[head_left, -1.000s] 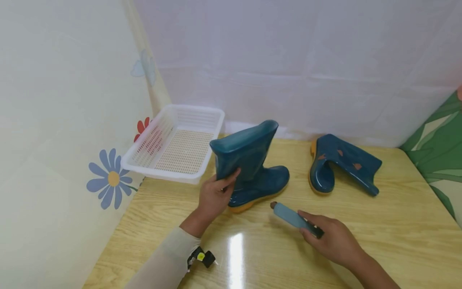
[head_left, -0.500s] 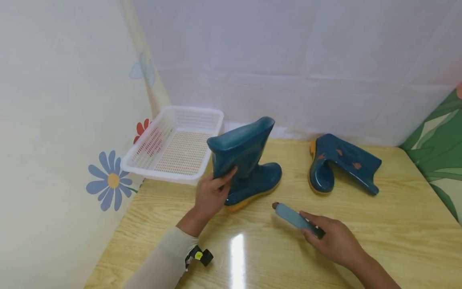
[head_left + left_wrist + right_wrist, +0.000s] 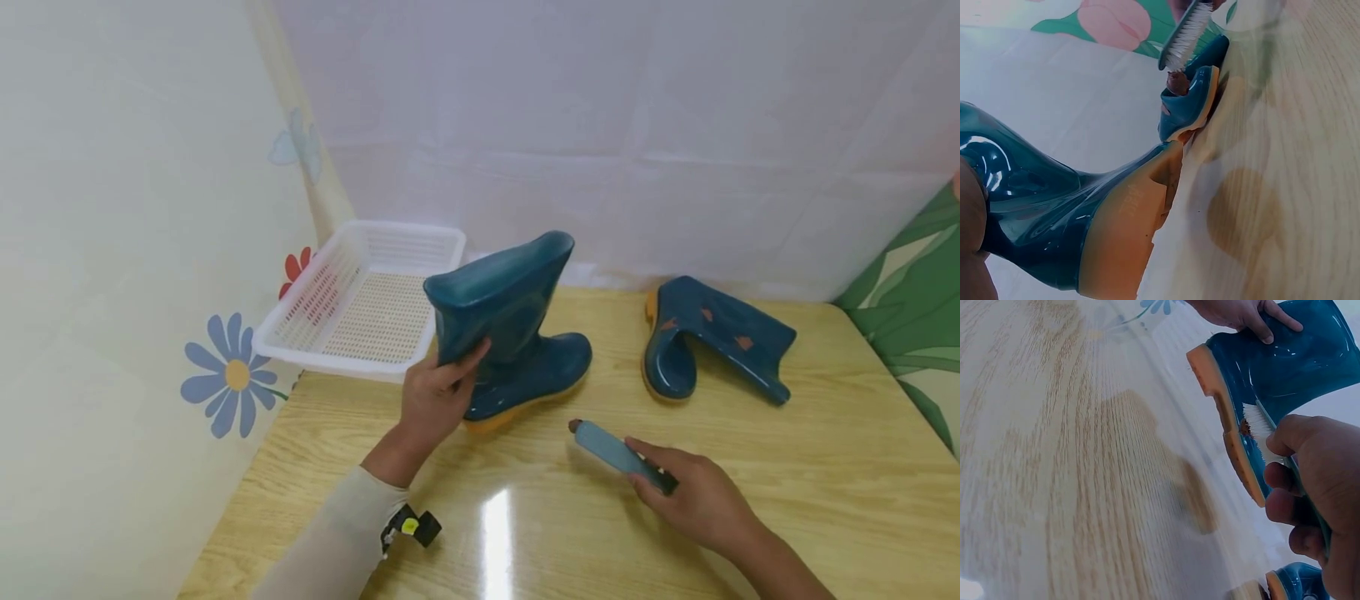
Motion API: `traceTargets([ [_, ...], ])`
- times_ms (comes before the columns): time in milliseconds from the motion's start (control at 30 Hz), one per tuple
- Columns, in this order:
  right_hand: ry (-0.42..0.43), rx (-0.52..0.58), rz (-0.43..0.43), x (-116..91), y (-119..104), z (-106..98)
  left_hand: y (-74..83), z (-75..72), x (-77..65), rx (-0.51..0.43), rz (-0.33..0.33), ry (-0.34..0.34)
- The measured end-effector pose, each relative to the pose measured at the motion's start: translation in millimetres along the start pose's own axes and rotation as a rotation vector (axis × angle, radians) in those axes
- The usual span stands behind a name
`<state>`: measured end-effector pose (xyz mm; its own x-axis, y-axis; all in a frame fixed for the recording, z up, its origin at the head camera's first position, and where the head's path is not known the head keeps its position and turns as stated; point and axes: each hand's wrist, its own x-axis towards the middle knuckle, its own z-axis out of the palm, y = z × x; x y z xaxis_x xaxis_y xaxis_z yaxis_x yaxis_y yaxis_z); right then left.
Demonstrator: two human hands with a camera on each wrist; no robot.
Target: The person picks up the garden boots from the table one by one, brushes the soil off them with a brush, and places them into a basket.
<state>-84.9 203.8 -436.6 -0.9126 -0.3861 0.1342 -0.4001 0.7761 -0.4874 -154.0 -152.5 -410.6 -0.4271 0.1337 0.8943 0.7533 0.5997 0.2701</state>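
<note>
My left hand [image 3: 438,398] grips the back of a dark teal rubber boot [image 3: 502,317] by its shaft, fingers on one side. The boot leans with its opening up and its toe pointing right; its orange sole [image 3: 1129,231] shows in the left wrist view, close over the table. My right hand [image 3: 693,492] holds a scrub brush [image 3: 607,446] with a blue-grey back, to the right of the boot and nearer the front. White bristles [image 3: 1188,37] show in the left wrist view, with a brown lump [image 3: 1177,83] at the brush's end.
A second teal boot [image 3: 723,333], with brown smears on its shaft, lies on its side at the back right of the wooden table [image 3: 795,500]. Behind my left hand stands a white plastic basket [image 3: 337,362]. A pale cloth wall [image 3: 600,125] borders the back.
My left hand has moved slightly left and the boot with it; its opening has risen a little. The right hand with the brush has stayed almost still.
</note>
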Motion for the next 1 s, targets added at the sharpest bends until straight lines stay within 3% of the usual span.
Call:
traceTargets([
  [233, -0.014, 0.006, 0.009, 1, 0, -1, 2.0, -5.9, 8.3, -0.006, 0.001, 0.007],
  [600, -0.026, 0.003, 0.018, 1, -1, -1, 5.2, -12.2, 24.7, -0.002, 0.029, 0.075],
  [1000, -0.033, 0.023, 0.010, 1, 1, 0, 7.3, -19.1, 40.0, 0.006, 0.030, 0.081],
])
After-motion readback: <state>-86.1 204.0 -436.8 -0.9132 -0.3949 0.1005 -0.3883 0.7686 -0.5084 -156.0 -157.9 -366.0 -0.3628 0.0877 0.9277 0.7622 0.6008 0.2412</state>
